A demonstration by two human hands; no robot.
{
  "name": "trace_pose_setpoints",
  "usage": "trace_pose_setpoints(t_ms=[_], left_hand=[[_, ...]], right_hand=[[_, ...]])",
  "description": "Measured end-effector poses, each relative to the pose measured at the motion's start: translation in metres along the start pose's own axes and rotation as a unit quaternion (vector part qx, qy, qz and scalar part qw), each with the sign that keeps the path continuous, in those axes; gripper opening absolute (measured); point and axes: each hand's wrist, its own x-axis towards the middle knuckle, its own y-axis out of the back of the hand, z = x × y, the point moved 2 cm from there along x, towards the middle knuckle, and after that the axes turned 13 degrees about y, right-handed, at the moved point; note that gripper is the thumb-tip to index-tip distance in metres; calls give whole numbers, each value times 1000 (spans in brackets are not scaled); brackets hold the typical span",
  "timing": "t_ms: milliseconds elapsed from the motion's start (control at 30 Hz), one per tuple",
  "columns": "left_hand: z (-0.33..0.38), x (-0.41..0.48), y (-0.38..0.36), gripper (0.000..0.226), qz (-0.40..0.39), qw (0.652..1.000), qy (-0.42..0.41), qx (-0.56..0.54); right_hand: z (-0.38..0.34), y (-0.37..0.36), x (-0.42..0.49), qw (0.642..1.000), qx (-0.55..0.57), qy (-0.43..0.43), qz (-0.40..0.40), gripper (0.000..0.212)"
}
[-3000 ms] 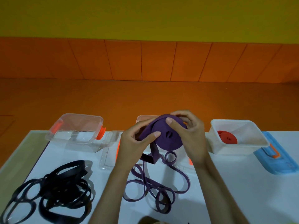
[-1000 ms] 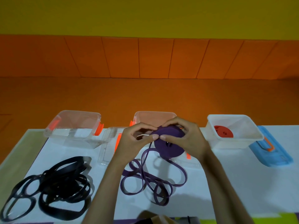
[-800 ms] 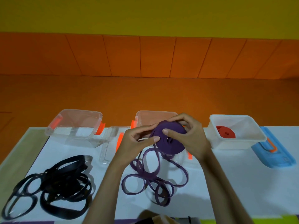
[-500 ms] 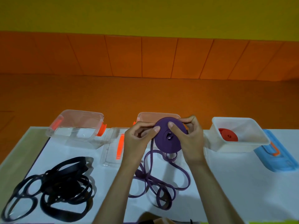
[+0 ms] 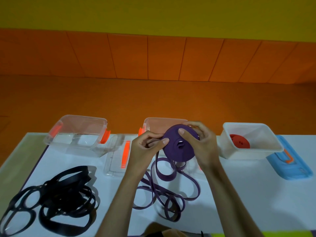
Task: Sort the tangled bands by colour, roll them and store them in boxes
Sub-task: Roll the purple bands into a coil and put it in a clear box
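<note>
A red roll (image 5: 239, 141) lies in the far-right white box (image 5: 248, 154), the left hand (image 5: 145, 148) pinches the loose purple band (image 5: 166, 178) feeding the half-wound purple roll (image 5: 177, 151) clasped in the right hand (image 5: 204, 146) above mid-table, and the near-left black bands (image 5: 68, 190) await rolling.

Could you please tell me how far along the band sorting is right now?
Done: a rolled red band lies in the white plastic box. In hand: the left hand and right hand grip the half-wound purple roll, its loose tail on the table. Left: the tangled black bands, unrolled.
</note>
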Motion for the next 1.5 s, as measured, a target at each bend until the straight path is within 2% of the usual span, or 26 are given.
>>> trace_pose_setpoints(t_ms=[133,367,500,567,667,800,933,1033,1133,1233,1400,1500], left_hand=[[-2,-2,-1,38,-36,999,13,17],[-12,-3,2,25,48,999,24,-7],[-23,-7,-1,28,22,997,73,-29],[-25,-8,0,33,7,996,78,-35],[-29,-8,2,29,56,996,61,-25],[-43,-9,-3,23,105,991,71,-41],[-58,-11,-10,26,74,989,120,-51],[-65,-10,-12,37,41,987,145,-61],[-68,-9,-11,35,82,986,129,-62],[-73,-10,-13,30,112,984,114,-81],[-78,-12,-22,28,225,967,94,-77],[-78,-13,-29,26,260,959,75,-85]], right_hand=[[5,-1,-4,998,8,-7,56,22],[23,11,-10,996,-28,-82,-6,41],[24,7,-11,997,-46,-57,21,42],[27,6,-13,998,-44,-48,23,35],[33,8,-20,997,-23,-75,3,30],[46,15,-30,991,-35,-127,2,46],[49,22,-35,989,-48,-132,51,49],[52,25,-38,988,-35,-131,70,40],[58,25,-45,985,-27,-164,45,40],[64,25,-54,979,-7,-203,33,48],[68,13,-65,977,38,-191,90,62],[70,2,-67,973,69,-191,105,56]])
